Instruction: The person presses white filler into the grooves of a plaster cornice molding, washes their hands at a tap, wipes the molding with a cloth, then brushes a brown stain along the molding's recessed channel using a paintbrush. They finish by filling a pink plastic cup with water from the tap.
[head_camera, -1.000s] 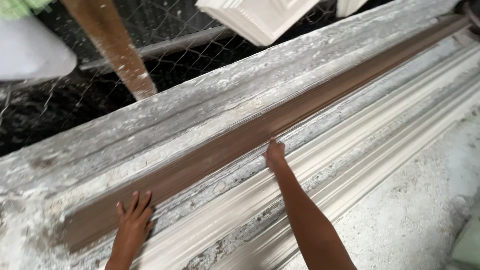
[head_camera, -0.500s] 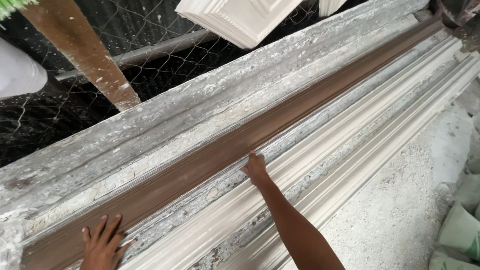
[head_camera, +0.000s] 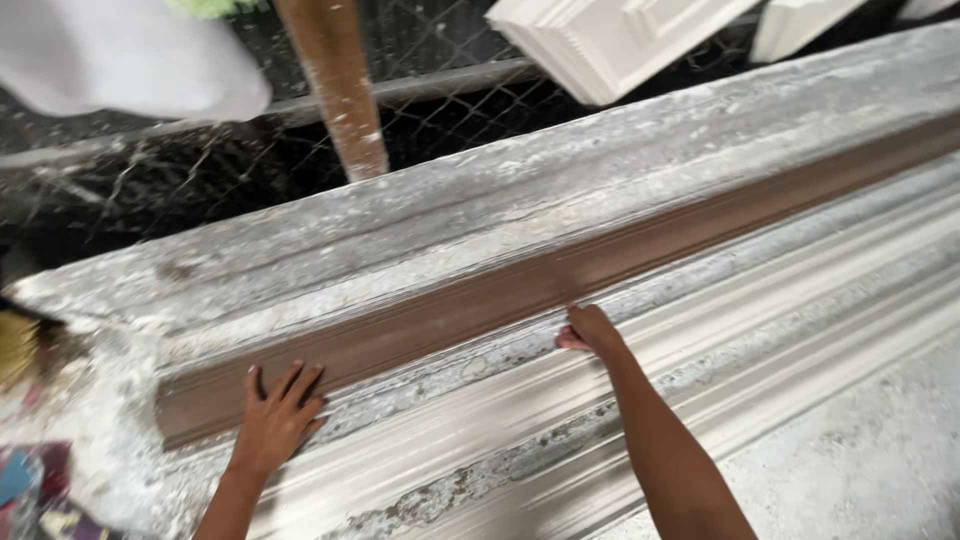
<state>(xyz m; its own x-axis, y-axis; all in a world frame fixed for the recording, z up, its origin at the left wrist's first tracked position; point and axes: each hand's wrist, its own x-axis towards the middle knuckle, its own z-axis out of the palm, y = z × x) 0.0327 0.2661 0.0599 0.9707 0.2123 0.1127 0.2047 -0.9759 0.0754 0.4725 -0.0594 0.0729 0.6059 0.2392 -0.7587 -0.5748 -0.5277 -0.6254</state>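
Left hand: the left hand (head_camera: 275, 420) lies flat, fingers spread, palm down on the near left end of the brown strip (head_camera: 560, 275); its grip is released, grasping nothing.
Right hand: the right hand (head_camera: 590, 330) sits further right, fingers curled against the near lower edge of the brown strip; whether its grip is clenched on that edge cannot be told, as the fingertips are hidden.
Brown strip: long and narrow, it runs from near left to far right along the tabletop (head_camera: 400, 215), lying in the angle between the rough grey ledge behind it and the white ribbed moulding (head_camera: 760, 330) in front.
White ribbed moulding: lies just beside the strip on its near side, parallel to it, with flaking patches on its surface.
Tabletop: grey, crusted and dusted with white powder.
Far side: a wire fence (head_camera: 180, 170) stands behind the ledge, with a rusty brown post (head_camera: 335, 85) slanting in front of it.
Far right: a white moulded block (head_camera: 610, 40) leans above the ledge.
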